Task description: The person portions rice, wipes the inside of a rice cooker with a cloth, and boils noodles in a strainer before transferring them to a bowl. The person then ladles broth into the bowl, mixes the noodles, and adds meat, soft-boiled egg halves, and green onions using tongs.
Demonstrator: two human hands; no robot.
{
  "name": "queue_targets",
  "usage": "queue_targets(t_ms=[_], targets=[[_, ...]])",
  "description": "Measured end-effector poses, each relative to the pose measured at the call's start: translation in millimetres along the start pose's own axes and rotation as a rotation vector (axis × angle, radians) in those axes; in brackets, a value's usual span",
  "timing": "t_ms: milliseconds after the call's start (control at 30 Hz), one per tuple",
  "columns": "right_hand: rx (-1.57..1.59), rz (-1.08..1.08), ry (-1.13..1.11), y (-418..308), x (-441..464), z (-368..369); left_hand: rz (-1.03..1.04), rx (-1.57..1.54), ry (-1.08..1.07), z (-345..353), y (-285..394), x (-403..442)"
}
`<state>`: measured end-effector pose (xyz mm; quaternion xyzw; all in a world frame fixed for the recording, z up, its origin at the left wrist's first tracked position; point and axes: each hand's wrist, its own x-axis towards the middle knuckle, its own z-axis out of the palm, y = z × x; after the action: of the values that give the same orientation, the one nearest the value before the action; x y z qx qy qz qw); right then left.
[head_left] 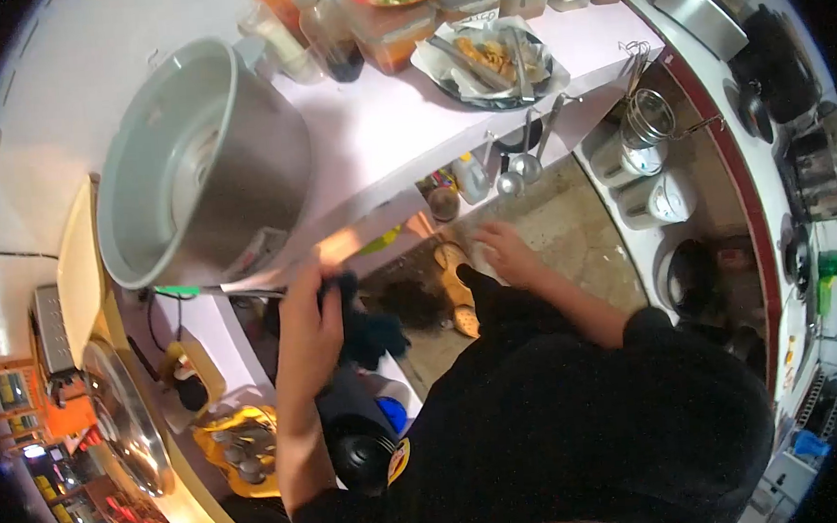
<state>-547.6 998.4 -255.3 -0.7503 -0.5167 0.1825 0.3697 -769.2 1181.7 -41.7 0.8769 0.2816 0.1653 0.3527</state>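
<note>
My left hand (pixel 308 331) is closed on a dark cloth (pixel 370 332) that hangs below the counter edge. Just above that hand, a large grey pot (pixel 278 150) stands on the pale counter (pixel 363 135), with its inside bare to view. My right hand (pixel 509 254) is held out over the floor, fingers apart, with nothing in it. Beyond it, ladles (pixel 526 167) hang from the counter's edge.
A paper-lined plate of food (pixel 492 60) with tongs sits on the counter, near bottles (pixel 328 37) and lidded containers (pixel 395 33). White buckets (pixel 659 199) stand to the right. A yellow bag (pixel 243 450) and a dark cylindrical container (pixel 363 457) are at lower left.
</note>
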Motion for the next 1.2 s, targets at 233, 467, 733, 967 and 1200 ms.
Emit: queue_targets(t_ms=[233, 467, 733, 967, 1200], targets=[[-0.351, 0.652, 0.159, 98.8, -200.3, -93.1, 0.279, 0.498, 0.605, 56.1, -46.9, 202.6], [-0.249, 1.133, 0.300, 137.3, -361.9, -99.0, -0.426, 0.646, 0.504, 161.3, -147.1, 307.9], [0.458, 1.950, 0.010, 168.6, -542.1, -1.5, 0.191, 0.703, 0.435, 192.6, -129.5, 180.8], [0.823, 2.211, 0.516, 177.4, -567.3, -17.3, -0.103, 0.321, -0.237, 291.4, 77.6, 95.2], [0.758, 1.966, 0.758, 197.5, -536.3, -74.2, 0.255, -0.105, -0.302, 361.5, 275.4, 223.0]])
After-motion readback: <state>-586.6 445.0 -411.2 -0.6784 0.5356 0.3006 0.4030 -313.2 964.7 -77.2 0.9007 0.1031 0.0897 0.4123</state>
